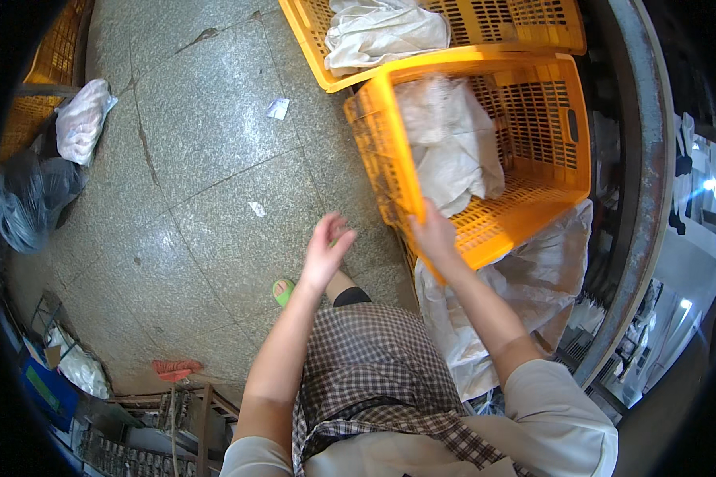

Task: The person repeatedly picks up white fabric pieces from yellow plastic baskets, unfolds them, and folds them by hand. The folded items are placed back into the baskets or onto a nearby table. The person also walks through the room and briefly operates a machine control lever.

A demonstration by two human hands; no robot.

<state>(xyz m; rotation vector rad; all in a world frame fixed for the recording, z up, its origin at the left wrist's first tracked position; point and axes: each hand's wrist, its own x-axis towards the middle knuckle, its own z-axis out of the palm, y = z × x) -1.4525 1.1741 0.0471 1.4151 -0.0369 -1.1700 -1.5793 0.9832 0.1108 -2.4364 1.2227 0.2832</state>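
Observation:
My right hand (435,230) grips the near left rim of a yellow plastic crate (533,171), its fingers closed round the edge. The crate is tilted, and a crumpled whitish cloth or sack (453,147) lies inside it. My left hand (328,248) hangs over the floor to the left of the crate, touching nothing, with its fingers apart and slightly curled. Under the crate's near side sits a whitish plastic sack (505,302), partly hidden by my right forearm.
Behind stands another yellow crate (485,32) holding white cloth (382,36). A metal rail (644,151) curves along the right. On the left floor lie a dark plastic bag (36,195) and a pinkish-white bag (85,123). A red mop head (175,369) is at lower left.

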